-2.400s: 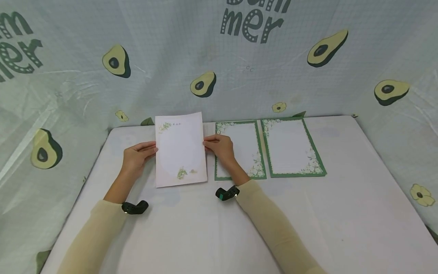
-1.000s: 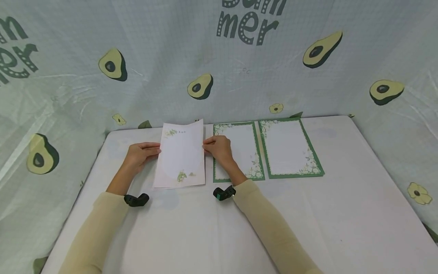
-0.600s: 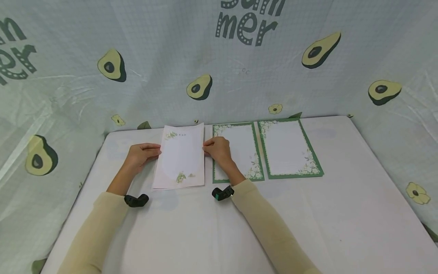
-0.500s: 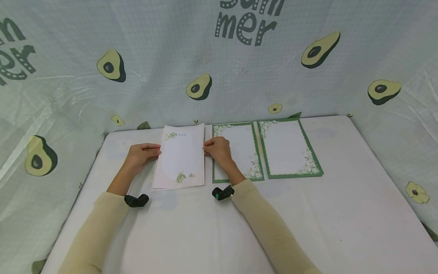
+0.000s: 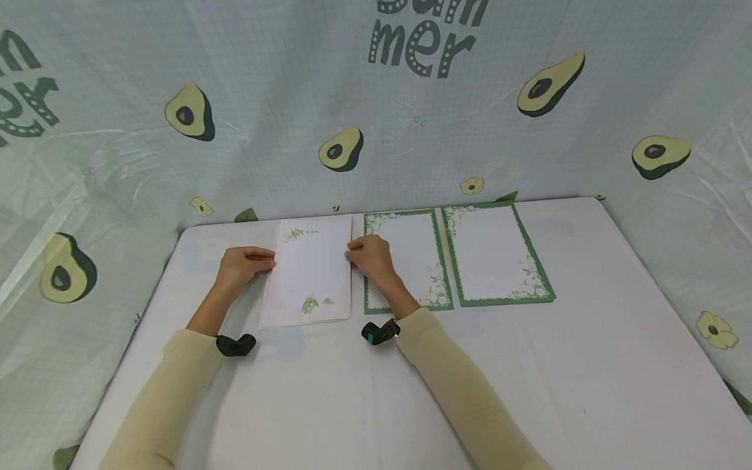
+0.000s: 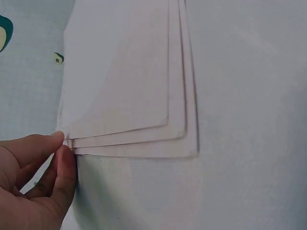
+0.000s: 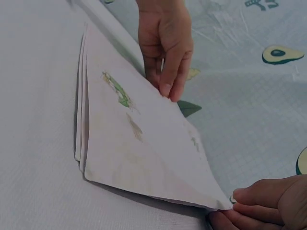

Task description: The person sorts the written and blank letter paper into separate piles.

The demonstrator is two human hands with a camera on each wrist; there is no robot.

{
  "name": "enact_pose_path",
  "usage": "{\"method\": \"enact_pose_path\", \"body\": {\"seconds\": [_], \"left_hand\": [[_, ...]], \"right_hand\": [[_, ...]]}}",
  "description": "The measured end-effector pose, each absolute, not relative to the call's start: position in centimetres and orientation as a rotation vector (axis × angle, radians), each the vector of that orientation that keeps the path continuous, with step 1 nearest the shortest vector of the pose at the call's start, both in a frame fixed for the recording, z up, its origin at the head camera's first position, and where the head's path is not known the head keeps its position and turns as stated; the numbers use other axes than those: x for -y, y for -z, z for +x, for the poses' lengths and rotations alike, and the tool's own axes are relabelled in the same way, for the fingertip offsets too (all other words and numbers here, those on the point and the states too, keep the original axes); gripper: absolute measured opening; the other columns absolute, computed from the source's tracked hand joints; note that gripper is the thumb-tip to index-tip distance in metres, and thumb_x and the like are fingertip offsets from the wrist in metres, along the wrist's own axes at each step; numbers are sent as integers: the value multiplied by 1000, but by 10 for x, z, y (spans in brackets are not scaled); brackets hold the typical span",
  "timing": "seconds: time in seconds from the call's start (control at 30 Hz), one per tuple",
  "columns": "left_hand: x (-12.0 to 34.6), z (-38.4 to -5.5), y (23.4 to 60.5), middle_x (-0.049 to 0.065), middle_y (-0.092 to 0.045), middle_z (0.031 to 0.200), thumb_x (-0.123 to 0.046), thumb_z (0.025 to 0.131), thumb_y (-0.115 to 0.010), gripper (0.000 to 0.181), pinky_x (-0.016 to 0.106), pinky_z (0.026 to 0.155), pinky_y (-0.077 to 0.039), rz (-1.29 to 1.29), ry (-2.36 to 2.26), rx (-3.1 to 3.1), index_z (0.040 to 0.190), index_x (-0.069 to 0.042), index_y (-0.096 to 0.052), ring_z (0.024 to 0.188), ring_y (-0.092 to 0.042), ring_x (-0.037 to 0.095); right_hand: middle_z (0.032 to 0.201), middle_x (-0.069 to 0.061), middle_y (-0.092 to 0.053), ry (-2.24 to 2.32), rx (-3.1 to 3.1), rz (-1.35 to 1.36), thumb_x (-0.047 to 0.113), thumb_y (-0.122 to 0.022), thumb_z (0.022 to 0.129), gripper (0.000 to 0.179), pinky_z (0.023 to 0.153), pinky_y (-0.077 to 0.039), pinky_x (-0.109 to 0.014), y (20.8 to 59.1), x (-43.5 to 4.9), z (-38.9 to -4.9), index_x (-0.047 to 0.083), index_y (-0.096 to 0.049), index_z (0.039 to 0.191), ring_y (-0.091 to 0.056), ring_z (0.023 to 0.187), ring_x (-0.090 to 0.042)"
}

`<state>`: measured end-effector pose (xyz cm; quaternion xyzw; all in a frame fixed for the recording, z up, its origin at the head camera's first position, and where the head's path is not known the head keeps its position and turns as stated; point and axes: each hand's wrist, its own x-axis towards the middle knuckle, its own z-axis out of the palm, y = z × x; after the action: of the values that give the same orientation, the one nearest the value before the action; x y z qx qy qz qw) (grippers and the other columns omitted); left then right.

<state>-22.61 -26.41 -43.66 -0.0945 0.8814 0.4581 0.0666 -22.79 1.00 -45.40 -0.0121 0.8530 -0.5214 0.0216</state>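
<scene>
A small stack of pale pink stationery sheets (image 5: 313, 271) lies at the back left of the table, its top sheet printed with green sprigs near two corners. My left hand (image 5: 239, 267) pinches the stack's left edge between thumb and fingers. In the left wrist view, several layers of the sheets (image 6: 129, 96) fan out slightly beside the left hand (image 6: 36, 177). My right hand (image 5: 374, 258) pinches the right edge; in the right wrist view the sheets (image 7: 129, 148) stand tilted between the right hand (image 7: 264, 203) and the left hand (image 7: 168, 52).
To the right of the stack lie two green-bordered floral sheets, a nearer one (image 5: 405, 254) partly under my right hand and another (image 5: 496, 254) farther right. The white-covered table (image 5: 329, 398) meets an avocado-print curtain (image 5: 264, 117) along its back edge.
The sheets have come down from a raised, upright pose and shifted slightly right, their top edge flattening toward the table. Both hands have kept hold of the side edges.
</scene>
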Motion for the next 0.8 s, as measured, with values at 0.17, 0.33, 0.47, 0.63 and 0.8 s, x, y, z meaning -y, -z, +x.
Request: {"method": "enact_pose_path", "body": {"seconds": [0.17,0.33,0.47,0.63,0.8], "left_hand": [[264,-224,434,23,-64,130,-6,97,-69,31,17,77,-52,-310,-1288,-2706,126,5,-67,102,-62,20],[264,-221,431,25,-62,133,-6,98,-67,33,15,78,-49,-288,-1291,-2682,129,7,-65,109,-62,24],[261,-216,426,25,-62,133,-6,99,-65,33,16,80,-52,-291,-1300,-2671,130,7,-63,111,-62,27],[250,-209,415,26,-65,127,-4,99,-63,32,21,83,-58,-239,-1288,-2762,129,8,-64,110,-65,31],[233,-205,406,28,-66,123,-1,100,-62,30,41,94,-59,-92,-1345,-2800,127,10,-64,110,-67,37]], "right_hand": [[107,-16,-76,1624,-2639,-37,8,-72,94,21,73,-60,-28,452,-9,-227,-2,-76,112,-73,90,-24],[111,-16,-75,1604,-2615,-50,8,-70,96,24,78,-61,-30,452,-10,-226,-3,-74,116,-73,96,-25],[112,-15,-74,1584,-2612,-122,8,-67,98,26,79,-60,-29,449,-17,-223,-3,-72,120,-71,101,-25],[114,-13,-74,1600,-2605,-232,8,-63,100,26,79,-60,-29,444,-35,-224,0,-71,124,-70,103,-24],[120,-12,-72,1607,-2596,-301,10,-64,101,28,83,-61,-31,434,-60,-222,1,-68,127,-69,109,-25]]}}
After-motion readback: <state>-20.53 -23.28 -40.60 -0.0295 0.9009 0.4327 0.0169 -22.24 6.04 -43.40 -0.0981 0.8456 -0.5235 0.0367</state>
